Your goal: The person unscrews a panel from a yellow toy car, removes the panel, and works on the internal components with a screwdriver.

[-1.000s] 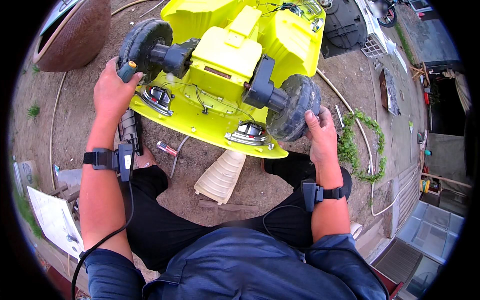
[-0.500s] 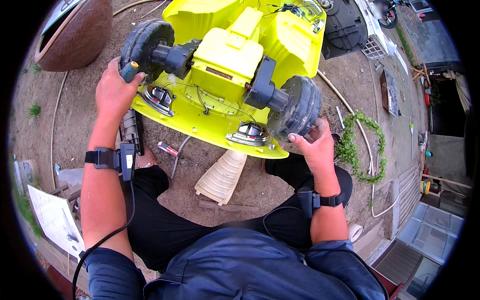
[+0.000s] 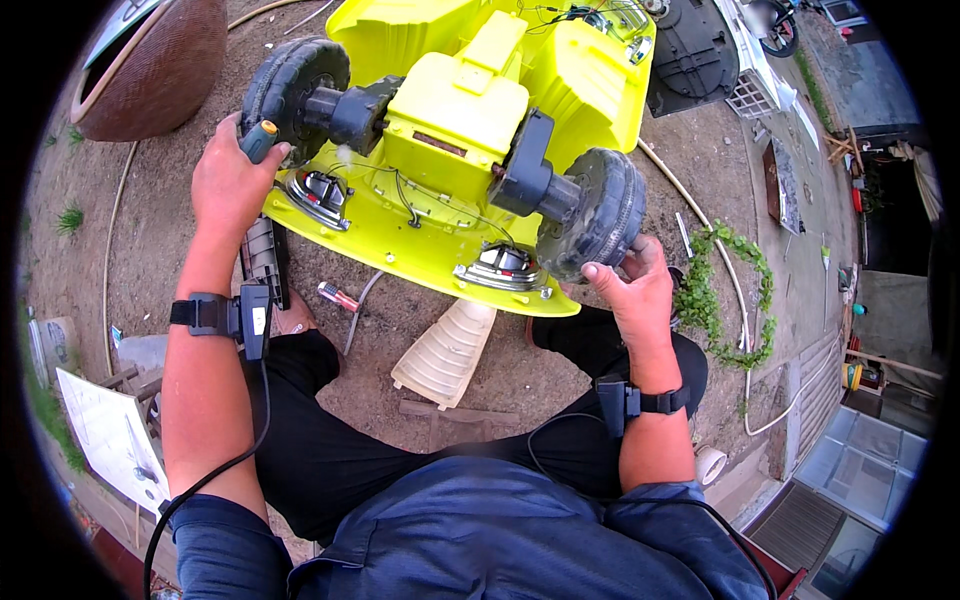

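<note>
A bright yellow ride-on toy car body (image 3: 400, 262) lies upturned before me, its two black wheels (image 3: 296, 92) joined to dark motor gearboxes (image 3: 523, 168). My left hand (image 3: 236, 172) is closed around a screwdriver (image 3: 259, 142) with a grey-green handle and orange end, its fingers against the left wheel; the shaft is hidden. At the lower edge of the right wheel (image 3: 598, 215), my right hand (image 3: 638, 296) grips the tyre between thumb and fingers. Thin wires and two silver-rimmed lamps (image 3: 500, 268) sit along the car's near edge.
On the dirt between my feet lie a red-and-white-handled tool (image 3: 337, 296) and a cream ribbed plastic piece (image 3: 446, 352). A large brown pot (image 3: 165, 75) stands far left. To the right are a ring of green leaves (image 3: 722, 295), a pale hose (image 3: 680, 180) and a black plastic panel (image 3: 690, 55).
</note>
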Demonstrator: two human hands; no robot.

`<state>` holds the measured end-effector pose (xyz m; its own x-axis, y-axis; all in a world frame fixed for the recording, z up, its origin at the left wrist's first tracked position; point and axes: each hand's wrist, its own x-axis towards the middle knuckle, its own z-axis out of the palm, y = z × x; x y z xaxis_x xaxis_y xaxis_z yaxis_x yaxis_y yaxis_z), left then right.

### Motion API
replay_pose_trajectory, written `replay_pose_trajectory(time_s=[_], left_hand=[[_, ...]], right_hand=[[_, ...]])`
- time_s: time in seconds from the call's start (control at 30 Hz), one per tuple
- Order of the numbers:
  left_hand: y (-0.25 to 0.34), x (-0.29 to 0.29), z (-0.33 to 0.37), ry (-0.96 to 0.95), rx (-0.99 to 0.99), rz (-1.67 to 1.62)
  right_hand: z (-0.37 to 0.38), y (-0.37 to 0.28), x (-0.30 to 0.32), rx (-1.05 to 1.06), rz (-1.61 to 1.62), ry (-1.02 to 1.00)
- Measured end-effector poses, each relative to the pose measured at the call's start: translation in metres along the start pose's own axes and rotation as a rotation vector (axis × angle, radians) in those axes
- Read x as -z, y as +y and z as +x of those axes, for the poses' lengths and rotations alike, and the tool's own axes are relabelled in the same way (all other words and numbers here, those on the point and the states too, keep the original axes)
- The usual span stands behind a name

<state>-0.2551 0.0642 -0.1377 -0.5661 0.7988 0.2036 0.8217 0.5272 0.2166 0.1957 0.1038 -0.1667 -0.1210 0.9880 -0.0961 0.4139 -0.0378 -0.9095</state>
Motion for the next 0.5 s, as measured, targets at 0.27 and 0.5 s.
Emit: replay_pose_trajectory(time_s=[0.27,0.5], left_hand=[[-0.002,-0.002,0.0,0.007,-0.002,-0.006],[-0.001,-0.001,-0.001,0.0,-0.004,-0.021]], right_hand=[[0.0,-0.005,-0.001,-0.031,0.136,-0.033],[-0.002,-0.019,-0.005,-0.086,0.249,-0.059]])
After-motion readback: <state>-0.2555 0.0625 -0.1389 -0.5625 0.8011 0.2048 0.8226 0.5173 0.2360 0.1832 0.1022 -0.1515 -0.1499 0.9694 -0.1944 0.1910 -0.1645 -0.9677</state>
